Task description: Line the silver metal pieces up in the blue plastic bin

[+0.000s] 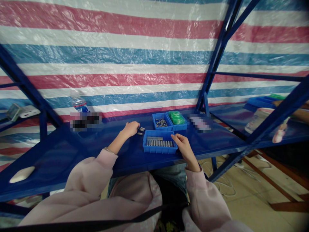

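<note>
1. Two hands reach over a blue table (87, 145), one at each side of a blue front tray (159, 150) set near the table's edge, before the person's lap.
2. The right hand (182, 144) grasps the front tray at its right end, thumb and fingers at the rim.
3. The left hand (132, 129) rests on the table left of the tray, fingers curled beside a few loose pieces (140, 133) of metal; whether it holds one cannot be told.
4. Inside the front tray, metal pieces (160, 143) stand side by side in a row, with others laid lengthwise behind them.
5. By appearances, the ordering within the tray is well advanced, while the loose pieces lie outside it; the full count cannot be made out.
6. Just behind stand two more blue trays, side by side: the left one (163, 128) holds small parts (161, 122), apparently jumbled, and the right one (180, 127) green packets (176, 118).
7. A bottle (80, 102) stands toward the back left, before a striped sheet (130, 61); another person's arm (301, 113) shows at far right.
</note>
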A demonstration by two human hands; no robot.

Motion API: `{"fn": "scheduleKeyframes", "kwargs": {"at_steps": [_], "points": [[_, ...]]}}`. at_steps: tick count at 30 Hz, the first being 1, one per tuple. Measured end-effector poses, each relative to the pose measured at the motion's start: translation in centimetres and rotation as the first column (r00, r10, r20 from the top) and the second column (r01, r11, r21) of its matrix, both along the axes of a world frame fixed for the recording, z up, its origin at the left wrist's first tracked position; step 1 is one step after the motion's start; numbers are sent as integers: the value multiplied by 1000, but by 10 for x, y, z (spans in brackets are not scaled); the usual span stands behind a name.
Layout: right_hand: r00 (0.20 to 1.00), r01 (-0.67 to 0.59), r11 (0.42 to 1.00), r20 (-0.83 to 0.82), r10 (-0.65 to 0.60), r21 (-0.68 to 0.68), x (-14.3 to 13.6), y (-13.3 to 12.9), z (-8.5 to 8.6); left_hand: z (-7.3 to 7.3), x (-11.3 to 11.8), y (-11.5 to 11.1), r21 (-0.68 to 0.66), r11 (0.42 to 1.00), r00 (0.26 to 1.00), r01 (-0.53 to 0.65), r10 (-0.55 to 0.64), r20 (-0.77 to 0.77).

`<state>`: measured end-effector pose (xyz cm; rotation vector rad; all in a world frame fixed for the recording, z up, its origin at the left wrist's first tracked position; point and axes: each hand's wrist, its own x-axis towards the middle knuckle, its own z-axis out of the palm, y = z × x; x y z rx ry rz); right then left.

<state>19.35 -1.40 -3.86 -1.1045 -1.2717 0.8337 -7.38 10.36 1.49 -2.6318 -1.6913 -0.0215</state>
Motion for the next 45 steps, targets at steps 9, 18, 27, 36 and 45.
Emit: {"fn": "scheduleKeyframes", "kwargs": {"at_steps": [9, 18, 27, 36, 45], "points": [[1000, 5, 1000, 11, -4, -2, 0, 3, -3, -2, -2, 4, -9, 997, 997, -75, 75, 16], [1000, 8, 1000, 22, -8, 1, 0, 2, -2, 2, -3, 0, 2, 990, 990, -138, 138, 28], [999, 27, 1000, 27, -27, 1, -1, 2, -1, 15, -1, 3, 168, 980, 974, -107, 69, 218], [1000, 14, 1000, 21, -14, 6, -1, 2, 0, 25, 29, -16, 346, 924, 749, 165, -345, 565], [999, 21, 1000, 25, -22, 3, 0, 2, 0, 32, 78, -58, 188, 800, 688, 570, -589, 424]]}}
